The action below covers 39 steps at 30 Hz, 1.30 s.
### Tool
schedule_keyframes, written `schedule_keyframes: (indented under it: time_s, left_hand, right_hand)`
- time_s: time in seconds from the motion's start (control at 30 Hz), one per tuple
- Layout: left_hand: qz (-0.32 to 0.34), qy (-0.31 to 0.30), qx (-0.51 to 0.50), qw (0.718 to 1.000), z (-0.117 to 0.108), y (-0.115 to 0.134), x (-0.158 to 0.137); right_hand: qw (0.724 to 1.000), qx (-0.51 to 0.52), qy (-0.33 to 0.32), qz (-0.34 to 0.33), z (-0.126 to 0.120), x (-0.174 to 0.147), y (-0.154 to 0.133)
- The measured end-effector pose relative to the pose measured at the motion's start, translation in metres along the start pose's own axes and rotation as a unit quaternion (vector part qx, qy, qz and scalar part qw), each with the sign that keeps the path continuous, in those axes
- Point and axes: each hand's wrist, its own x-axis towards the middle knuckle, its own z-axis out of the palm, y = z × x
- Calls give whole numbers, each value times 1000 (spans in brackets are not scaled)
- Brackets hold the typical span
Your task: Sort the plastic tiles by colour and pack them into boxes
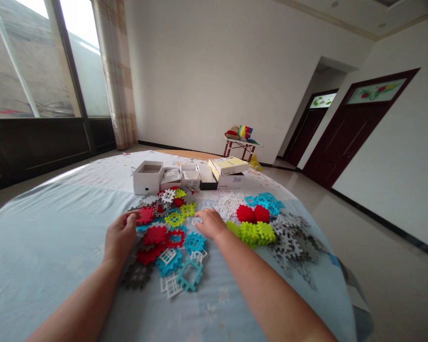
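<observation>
My left hand (121,235) is closed, its fingertips at the edge of a red interlocking tile (146,215) on the left of a mixed heap. In my right hand (211,224), the fingertips pinch a small white window piece (197,220). Between my hands lie lime tiles (174,219), red tiles (155,235), blue tiles (195,242) and dark grey tiles (137,275). A teal frame tile (190,274) and loose white window pieces (171,285) are nearest me.
Beyond my right arm are sorted piles: white window pieces (230,204), blue tiles (267,202), red tiles (253,213), stacked lime tiles (255,233) and grey tiles (294,240). White boxes (148,183) and a yellow-lidded box (230,165) line the back of the cloth-covered table (67,247).
</observation>
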Motion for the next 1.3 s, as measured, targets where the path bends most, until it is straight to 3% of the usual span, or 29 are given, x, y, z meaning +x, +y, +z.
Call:
schedule_keyframes:
  time_s: [0.17,0.3,0.57,0.7,0.83,1.0,1.2,1.3]
  left_hand:
    - [-3,5,2,1000,0,-2,0]
    - [-10,8,-8,1000,2,-5,1]
    - [-7,2,-5,1000,3,-7,2]
    - [0,4,-12,1000,4,-7,2]
    - [2,11,-16,1000,5,-9,2]
    - [9,13,-18,1000,7,-12,3]
    - [15,17,-22,1000,9,-15,3]
    - [17,16,-23,999,9,-15,2]
  right_hand:
    - [999,-21,-20,29,10,8,0]
    - [999,-20,-6,32,4,8,10]
    - [986,15,153,62,-40,17,44]
    - [982,49,177,34,-45,2,43]
    - [983,104,152,-11,-36,-27,24]
    - [976,195,38,-92,-29,-69,-17]
    - [963,141,-63,-222,-21,-99,-56]
    - [964,79,-77,-240,-13,-104,-62]
